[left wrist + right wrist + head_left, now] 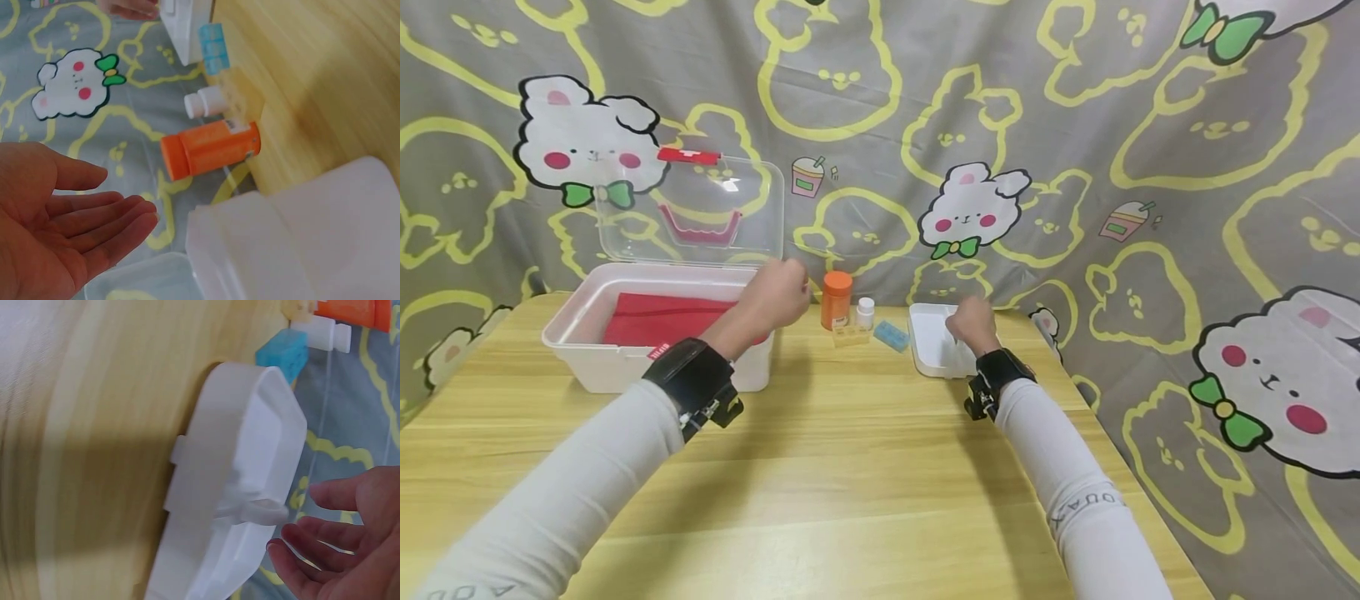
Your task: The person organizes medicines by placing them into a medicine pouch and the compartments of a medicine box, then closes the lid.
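My left hand [775, 293] hovers by the right end of a white plastic box [748, 367]; its fingers are extended and hold nothing in the left wrist view. The box has its clear lid [692, 212] raised and a red item [662, 318] inside. My right hand [350, 534] is over a shallow white divided tray [228, 425], fingers loosely bent beside the tray's raised middle tab [265, 512], apparently apart from it. Left of the tray lie a blue translucent pill organizer [891, 335] and a yellowish one [851, 336].
An orange bottle [836, 300] and a small white bottle [865, 312] stand at the back of the wooden table [850, 483], between box and tray. A patterned grey curtain [865, 108] hangs right behind the table and along its right side.
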